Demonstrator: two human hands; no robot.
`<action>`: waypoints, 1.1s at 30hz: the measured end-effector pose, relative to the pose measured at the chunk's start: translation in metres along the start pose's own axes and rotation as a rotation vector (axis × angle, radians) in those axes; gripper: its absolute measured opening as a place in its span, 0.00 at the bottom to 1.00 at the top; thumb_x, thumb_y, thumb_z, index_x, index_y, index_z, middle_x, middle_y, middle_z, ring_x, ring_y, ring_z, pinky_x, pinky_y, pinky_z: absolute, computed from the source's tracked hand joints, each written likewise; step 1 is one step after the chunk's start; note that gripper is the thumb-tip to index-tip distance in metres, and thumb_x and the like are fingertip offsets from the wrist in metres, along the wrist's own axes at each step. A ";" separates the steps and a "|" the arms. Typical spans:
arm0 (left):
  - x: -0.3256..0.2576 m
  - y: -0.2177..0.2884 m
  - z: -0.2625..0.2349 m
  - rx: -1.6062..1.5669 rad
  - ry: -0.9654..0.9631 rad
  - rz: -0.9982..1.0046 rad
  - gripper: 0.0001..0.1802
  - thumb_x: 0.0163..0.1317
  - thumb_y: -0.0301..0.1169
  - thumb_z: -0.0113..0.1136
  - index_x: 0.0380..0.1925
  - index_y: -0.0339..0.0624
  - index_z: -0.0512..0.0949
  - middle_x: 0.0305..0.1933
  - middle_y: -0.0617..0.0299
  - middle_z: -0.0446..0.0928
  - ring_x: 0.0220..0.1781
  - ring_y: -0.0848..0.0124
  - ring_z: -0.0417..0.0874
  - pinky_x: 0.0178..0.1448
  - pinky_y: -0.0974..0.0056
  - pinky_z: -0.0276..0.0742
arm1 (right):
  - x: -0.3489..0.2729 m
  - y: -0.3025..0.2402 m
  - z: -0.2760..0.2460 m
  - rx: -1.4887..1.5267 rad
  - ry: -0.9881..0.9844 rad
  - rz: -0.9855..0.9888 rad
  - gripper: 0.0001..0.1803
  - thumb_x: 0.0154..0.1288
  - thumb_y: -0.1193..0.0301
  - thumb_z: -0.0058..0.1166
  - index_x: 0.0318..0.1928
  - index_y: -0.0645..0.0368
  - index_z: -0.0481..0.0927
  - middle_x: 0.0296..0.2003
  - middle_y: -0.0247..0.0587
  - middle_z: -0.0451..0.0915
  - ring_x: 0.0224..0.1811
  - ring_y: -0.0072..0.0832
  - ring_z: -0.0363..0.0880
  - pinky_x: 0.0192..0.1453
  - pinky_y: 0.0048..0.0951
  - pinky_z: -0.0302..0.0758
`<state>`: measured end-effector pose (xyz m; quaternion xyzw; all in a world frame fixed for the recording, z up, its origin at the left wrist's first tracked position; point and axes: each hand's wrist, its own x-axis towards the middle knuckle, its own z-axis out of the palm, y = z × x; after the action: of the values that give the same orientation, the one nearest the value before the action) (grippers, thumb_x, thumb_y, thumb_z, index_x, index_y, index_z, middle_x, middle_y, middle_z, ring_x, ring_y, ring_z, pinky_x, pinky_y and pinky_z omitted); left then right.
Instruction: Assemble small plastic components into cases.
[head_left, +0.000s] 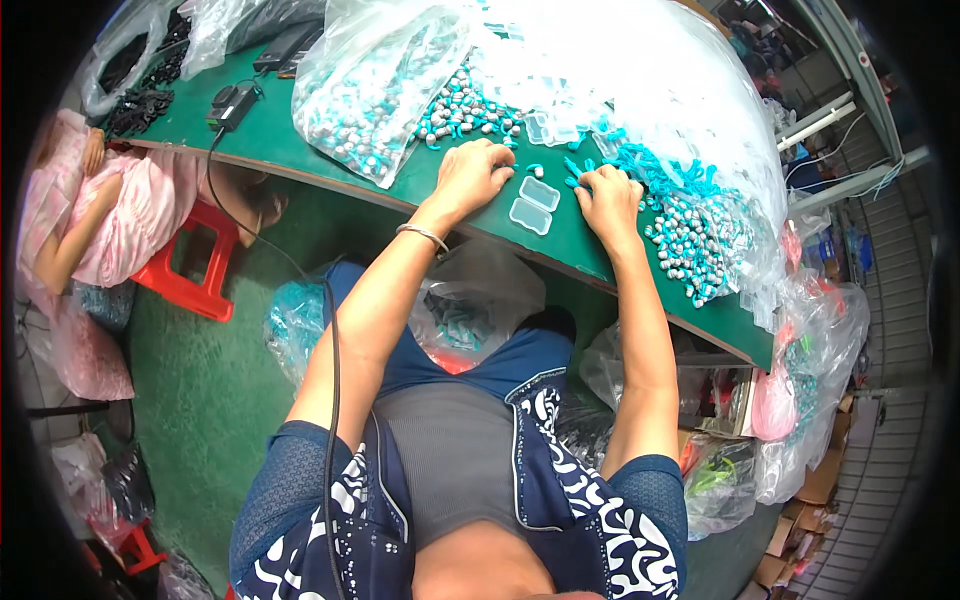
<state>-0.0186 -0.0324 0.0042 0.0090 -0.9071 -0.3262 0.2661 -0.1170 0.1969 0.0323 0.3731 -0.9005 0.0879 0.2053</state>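
Left hand: your left hand (470, 178) is loosely bent over the green table (270, 148), palm down, thumb apart from the forefinger; you cannot tell from here whether anything sits under the fingers.
Right hand: your right hand (610, 198) has its fingers bent down at the thin teal flexible strips (577, 172); whether it pinches one is hidden.
Clear box: the small clear plastic box with two rounded compartments (535, 205) lies opened flat between your hands, touching neither, its nearer half close to the table's near edge.
Loose piece: one small silver-and-teal piece (536, 171) lies just beyond the box, to the right of your left fingertips.
Right pile: a heap of silver-and-teal rounded pieces (690, 240) spreads to the right of your right hand, narrowing the room there.
Far pile: more such pieces (468, 108) lie beyond your left hand, beside a large clear plastic bag (365, 95) filled with them.
Near edge: it slants nearer to you toward the right; both your forearms cross it.
Open room: green surface shows on both sides of the box, the gap to your right hand being slim; a wider stretch runs left of the bag.
Cable: from a black rectangular adapter (232, 108) at far left, a thin black cable (290, 258) drops over the near edge and passes across your left arm.
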 end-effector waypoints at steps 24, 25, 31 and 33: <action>-0.012 0.000 -0.019 -0.039 -0.254 0.325 0.37 0.44 0.57 0.72 0.54 0.52 0.81 0.54 0.60 0.75 0.55 0.60 0.71 0.57 0.56 0.64 | -0.030 -0.078 -0.012 0.207 0.143 -0.202 0.08 0.53 0.72 0.65 0.34 0.53 0.82 0.32 0.35 0.79 0.38 0.35 0.78 0.50 0.41 0.66; -0.012 0.001 -0.020 -0.042 -0.258 0.326 0.37 0.44 0.57 0.72 0.54 0.52 0.81 0.53 0.61 0.75 0.55 0.60 0.71 0.57 0.56 0.64 | -0.030 -0.079 -0.011 0.213 0.136 -0.202 0.07 0.53 0.73 0.65 0.34 0.54 0.82 0.32 0.36 0.79 0.38 0.35 0.78 0.49 0.41 0.67; -0.014 0.001 -0.019 -0.038 -0.261 0.316 0.37 0.45 0.57 0.72 0.53 0.51 0.81 0.54 0.61 0.75 0.55 0.60 0.71 0.57 0.56 0.64 | -0.035 -0.080 -0.017 0.277 0.141 -0.178 0.07 0.53 0.75 0.64 0.34 0.56 0.82 0.33 0.39 0.79 0.39 0.40 0.78 0.45 0.42 0.71; -0.013 0.002 -0.019 -0.031 -0.261 0.306 0.37 0.45 0.58 0.72 0.53 0.51 0.81 0.54 0.60 0.75 0.56 0.60 0.71 0.57 0.56 0.64 | -0.033 -0.079 -0.013 0.295 0.111 -0.143 0.08 0.53 0.76 0.64 0.35 0.57 0.82 0.33 0.40 0.79 0.39 0.41 0.78 0.45 0.42 0.72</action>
<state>0.0025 -0.0393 0.0112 -0.1756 -0.9194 -0.2943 0.1929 -0.0355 0.1664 0.0301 0.4569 -0.8362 0.2246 0.2037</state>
